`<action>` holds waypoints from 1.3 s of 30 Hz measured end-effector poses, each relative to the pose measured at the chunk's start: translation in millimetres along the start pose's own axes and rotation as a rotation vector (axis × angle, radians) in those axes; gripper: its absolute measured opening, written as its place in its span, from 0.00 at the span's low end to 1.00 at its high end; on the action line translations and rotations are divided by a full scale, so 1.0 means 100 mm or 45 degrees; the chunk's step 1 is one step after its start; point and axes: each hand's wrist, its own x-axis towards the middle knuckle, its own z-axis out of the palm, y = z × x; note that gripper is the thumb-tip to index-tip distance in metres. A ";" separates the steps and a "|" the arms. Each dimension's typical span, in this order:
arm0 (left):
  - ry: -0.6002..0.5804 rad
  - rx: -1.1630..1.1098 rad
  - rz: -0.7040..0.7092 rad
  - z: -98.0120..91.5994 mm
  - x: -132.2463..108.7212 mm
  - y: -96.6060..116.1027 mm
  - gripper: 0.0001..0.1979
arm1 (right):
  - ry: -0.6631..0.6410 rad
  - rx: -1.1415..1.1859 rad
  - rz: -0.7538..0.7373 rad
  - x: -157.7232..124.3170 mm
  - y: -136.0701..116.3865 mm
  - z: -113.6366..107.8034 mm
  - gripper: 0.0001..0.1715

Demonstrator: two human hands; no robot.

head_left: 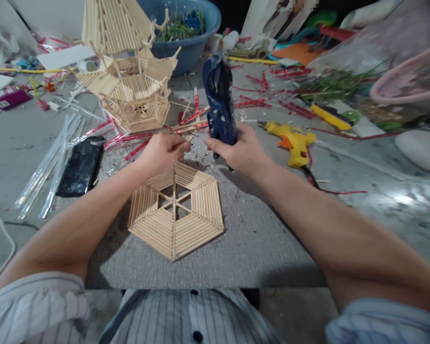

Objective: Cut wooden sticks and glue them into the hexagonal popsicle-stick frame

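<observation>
My left hand (161, 153) is closed in a pinch above the far edge of a flat hexagonal panel of wooden sticks (197, 234). A small pale stick (186, 140) shows at its fingertips, mostly hidden. My right hand (245, 148) is wrapped round the lower end of a dark blue hand tool (220, 102), held upright and spotted with white; its exact kind is unclear. The panel lies on the grey board, with crossed sticks and openings at its centre. Behind my left hand stands a tiered pagoda model (136, 91) built of the same sticks.
A yellow glue gun (290, 141) lies right of my right hand. Left are a black phone-like slab (80, 167) and clear glue sticks (52, 162). Red wrappers (139, 148) litter the surface. A blue basin (186, 48) holding greenery stands behind; a yellow-handled cutter (330, 117) lies far right.
</observation>
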 end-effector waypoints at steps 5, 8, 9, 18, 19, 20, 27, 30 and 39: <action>-0.137 -0.011 0.005 0.02 -0.02 0.08 0.16 | -0.033 0.357 0.000 -0.04 -0.05 0.05 0.04; -0.168 0.013 0.023 0.01 -0.04 0.15 0.16 | -0.046 0.355 0.012 -0.05 -0.07 0.06 0.05; -0.178 0.028 0.023 0.00 -0.05 0.17 0.16 | -0.053 0.356 0.006 -0.06 -0.07 0.07 0.05; -0.254 0.006 -0.060 -0.02 -0.05 0.21 0.17 | -0.092 0.443 -0.015 -0.08 -0.07 0.09 0.06; -0.275 -0.036 -0.075 -0.03 -0.04 0.21 0.17 | -0.088 0.470 -0.020 -0.08 -0.07 0.09 0.07; -0.298 -0.092 -0.093 -0.03 -0.03 0.20 0.16 | -0.080 0.513 -0.027 -0.07 -0.07 0.10 0.08; -0.310 -0.525 -0.291 -0.05 -0.01 0.21 0.08 | -0.060 0.619 -0.001 -0.06 -0.07 0.09 0.05; -0.310 -0.552 -0.327 -0.05 -0.01 0.20 0.06 | -0.088 0.563 -0.032 -0.07 -0.07 0.09 0.04; -0.748 0.122 -0.168 -0.15 -0.03 0.31 0.04 | -0.098 0.474 0.001 -0.03 -0.02 0.05 0.09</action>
